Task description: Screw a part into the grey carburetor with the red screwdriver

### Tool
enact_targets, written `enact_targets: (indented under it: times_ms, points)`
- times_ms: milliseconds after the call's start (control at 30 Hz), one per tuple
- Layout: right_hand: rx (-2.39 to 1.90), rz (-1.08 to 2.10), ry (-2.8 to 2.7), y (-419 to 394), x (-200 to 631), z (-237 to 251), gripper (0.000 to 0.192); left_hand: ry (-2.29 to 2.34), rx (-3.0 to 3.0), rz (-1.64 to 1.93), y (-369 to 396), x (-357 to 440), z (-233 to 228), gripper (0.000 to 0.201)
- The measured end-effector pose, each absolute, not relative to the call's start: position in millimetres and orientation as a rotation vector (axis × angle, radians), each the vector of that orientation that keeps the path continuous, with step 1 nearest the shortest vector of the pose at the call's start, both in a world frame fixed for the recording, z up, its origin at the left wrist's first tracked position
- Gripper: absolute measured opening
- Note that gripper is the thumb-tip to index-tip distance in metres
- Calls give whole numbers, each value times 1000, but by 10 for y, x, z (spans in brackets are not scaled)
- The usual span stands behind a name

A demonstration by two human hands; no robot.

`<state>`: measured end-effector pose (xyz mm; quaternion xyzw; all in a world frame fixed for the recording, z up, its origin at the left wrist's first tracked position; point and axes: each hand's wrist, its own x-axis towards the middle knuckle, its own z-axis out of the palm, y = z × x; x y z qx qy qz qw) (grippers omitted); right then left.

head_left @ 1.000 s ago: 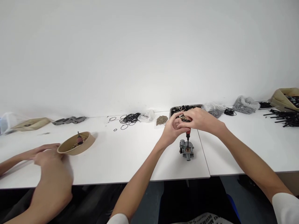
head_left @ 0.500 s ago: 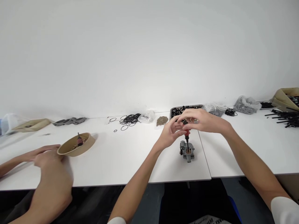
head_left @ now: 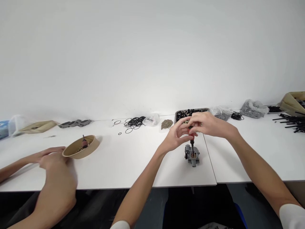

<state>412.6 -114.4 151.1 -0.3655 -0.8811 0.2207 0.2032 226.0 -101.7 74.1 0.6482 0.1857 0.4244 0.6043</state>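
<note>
Since your right hand and left hand fingers pinch only the screwdriver, the unheld carburetor could tip on the tabletop.

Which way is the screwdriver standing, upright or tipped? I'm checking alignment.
Upright: the screwdriver rises straight from the grey part, both hands on its handle.

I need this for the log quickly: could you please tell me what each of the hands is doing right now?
Left hand: closed on the screwdriver handle.
Right hand: closed on the screwdriver's top, above the carburetor.
</note>
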Motion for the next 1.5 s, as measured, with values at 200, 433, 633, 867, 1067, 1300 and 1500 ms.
enact_targets:
  times_ms: [200,433,633,867,1067,1300,1500]
  points:
    - [-1218,417,-2378,-1167,4080,1530,25,519,1467,1058,-989,2268,719,62]
    - [-1267,547,-2421,-1165,4119,1546,23,455,1543,990,-1011,2274,714,63]
    - [-1039,618,-2436,-1182,4168,1559,17,444,1548,900,-1019,2293,735,55]
    - [-1277,492,-2412,-1197,4101,1550,25,493,1523,1001,-1007,2325,694,61]
    - [-962,686,-2504,-1180,4209,1598,20,416,1483,960,-1011,2266,708,55]
    - [-1417,296,-2411,-1239,4063,1561,28,569,1521,1064,-1036,2345,731,71]
    - [-861,709,-2542,-1189,4230,1621,29,512,1585,941,-1049,2308,796,61]
